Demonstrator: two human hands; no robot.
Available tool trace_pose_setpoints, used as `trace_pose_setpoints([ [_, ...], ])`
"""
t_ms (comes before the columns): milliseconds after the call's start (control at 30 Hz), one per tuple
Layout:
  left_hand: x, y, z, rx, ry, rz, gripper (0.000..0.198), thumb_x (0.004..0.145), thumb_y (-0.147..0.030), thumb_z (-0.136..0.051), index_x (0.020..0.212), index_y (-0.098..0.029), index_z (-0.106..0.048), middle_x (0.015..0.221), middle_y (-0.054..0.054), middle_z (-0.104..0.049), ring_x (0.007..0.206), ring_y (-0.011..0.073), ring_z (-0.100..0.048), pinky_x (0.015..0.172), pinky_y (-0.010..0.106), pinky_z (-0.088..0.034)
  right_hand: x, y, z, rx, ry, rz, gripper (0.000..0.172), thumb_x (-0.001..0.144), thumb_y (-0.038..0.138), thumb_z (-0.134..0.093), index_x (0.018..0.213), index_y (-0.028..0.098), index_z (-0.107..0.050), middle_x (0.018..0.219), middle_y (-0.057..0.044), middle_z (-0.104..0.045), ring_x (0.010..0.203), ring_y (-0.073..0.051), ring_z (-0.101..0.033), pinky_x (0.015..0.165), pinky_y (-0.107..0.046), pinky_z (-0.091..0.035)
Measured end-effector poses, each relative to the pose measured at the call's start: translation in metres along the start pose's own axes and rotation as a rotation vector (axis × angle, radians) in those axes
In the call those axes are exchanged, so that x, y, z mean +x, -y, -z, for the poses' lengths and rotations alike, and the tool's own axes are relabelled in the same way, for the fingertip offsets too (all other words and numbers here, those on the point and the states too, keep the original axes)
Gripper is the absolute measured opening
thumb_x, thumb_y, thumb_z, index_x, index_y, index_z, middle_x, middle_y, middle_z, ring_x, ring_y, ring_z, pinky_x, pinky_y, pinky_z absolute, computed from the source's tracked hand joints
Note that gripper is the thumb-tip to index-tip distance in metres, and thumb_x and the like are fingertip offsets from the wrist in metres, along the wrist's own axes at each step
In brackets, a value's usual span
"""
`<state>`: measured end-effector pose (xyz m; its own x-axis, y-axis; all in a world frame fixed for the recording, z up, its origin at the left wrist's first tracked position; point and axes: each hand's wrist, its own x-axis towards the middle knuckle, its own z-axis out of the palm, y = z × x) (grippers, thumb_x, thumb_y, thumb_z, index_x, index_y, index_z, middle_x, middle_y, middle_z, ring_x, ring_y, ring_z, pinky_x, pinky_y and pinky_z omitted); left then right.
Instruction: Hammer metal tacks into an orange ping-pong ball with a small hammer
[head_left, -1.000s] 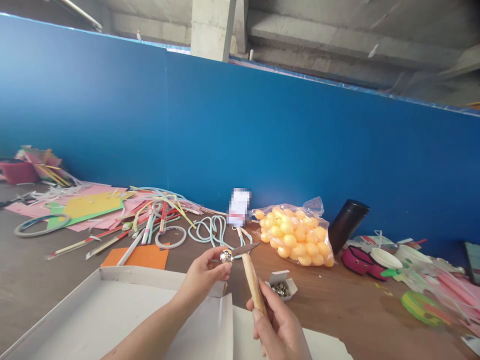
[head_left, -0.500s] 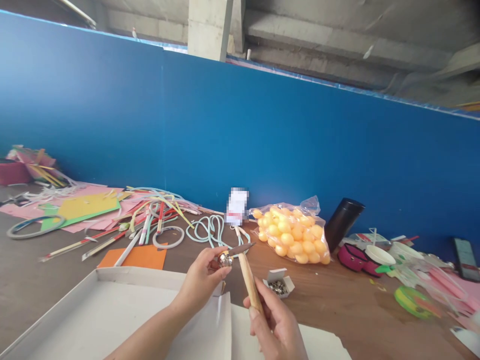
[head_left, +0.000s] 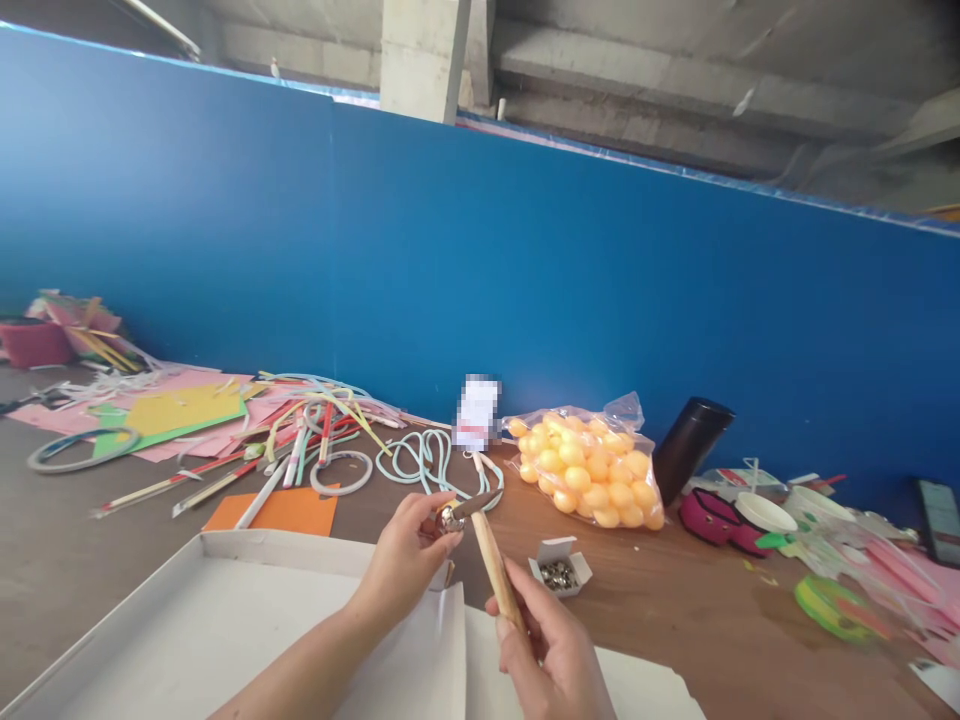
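Note:
My left hand (head_left: pixel 409 550) pinches a small, round, shiny silver thing (head_left: pixel 451 519) between thumb and fingers; its exact kind is too small to make out. My right hand (head_left: pixel 544 635) is wrapped round the pale wooden handle of a small hammer (head_left: pixel 491 565). The hammer's dark metal head, narrowing to a point on the right, is right at the silver thing; whether they touch I cannot tell. Right of the hammer, a little open white box (head_left: pixel 559 572) contains several small shiny metal pieces. A large white cardboard tray (head_left: pixel 322 620) lies beneath my left forearm.
Behind the hands lie a clear bag of orange balls (head_left: pixel 585 470), a coiled pale-blue cord (head_left: pixel 420 455) and a black flask (head_left: pixel 694 445). Coloured paper (head_left: pixel 180 412) and strips cover the left. Toward the right are a roll of green tape (head_left: pixel 832 605), white cups (head_left: pixel 765 512) and a phone (head_left: pixel 937 520).
The hammer's head has shifted slightly left and down toward the silver thing. My left hand keeps its hold. The whole view has swung slightly.

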<state>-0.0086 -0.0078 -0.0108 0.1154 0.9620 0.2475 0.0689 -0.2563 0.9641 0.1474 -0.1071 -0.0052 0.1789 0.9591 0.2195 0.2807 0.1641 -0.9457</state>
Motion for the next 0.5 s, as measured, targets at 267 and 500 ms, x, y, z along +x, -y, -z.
trace_pose_setpoints([
  [267,0.0006,0.0052,0.0001,0.018,-0.010,-0.018,0.035,0.068,-0.027,-0.063,0.103,-0.024,-0.063,0.089,0.002,-0.052,0.068,0.0143,-0.052,0.066,0.029,-0.051,0.0001,0.0016,-0.0005,0.037,-0.026,-0.073,0.049,0.074,0.035,-0.058,0.121,0.018,-0.058,0.085,-0.009,-0.069,0.052,-0.014,-0.056,0.038,-0.021,-0.043],
  [500,0.0038,-0.0002,0.0039,-0.064,-0.024,0.122,0.041,0.065,-0.032,-0.066,0.105,-0.021,-0.062,0.083,0.002,-0.059,0.065,0.0141,-0.056,0.063,0.028,-0.050,0.0012,0.0016,0.0010,0.105,-0.096,-0.100,0.052,0.075,0.039,-0.059,0.122,0.016,-0.056,0.087,-0.010,-0.068,0.050,-0.013,-0.052,0.038,-0.021,-0.043],
])
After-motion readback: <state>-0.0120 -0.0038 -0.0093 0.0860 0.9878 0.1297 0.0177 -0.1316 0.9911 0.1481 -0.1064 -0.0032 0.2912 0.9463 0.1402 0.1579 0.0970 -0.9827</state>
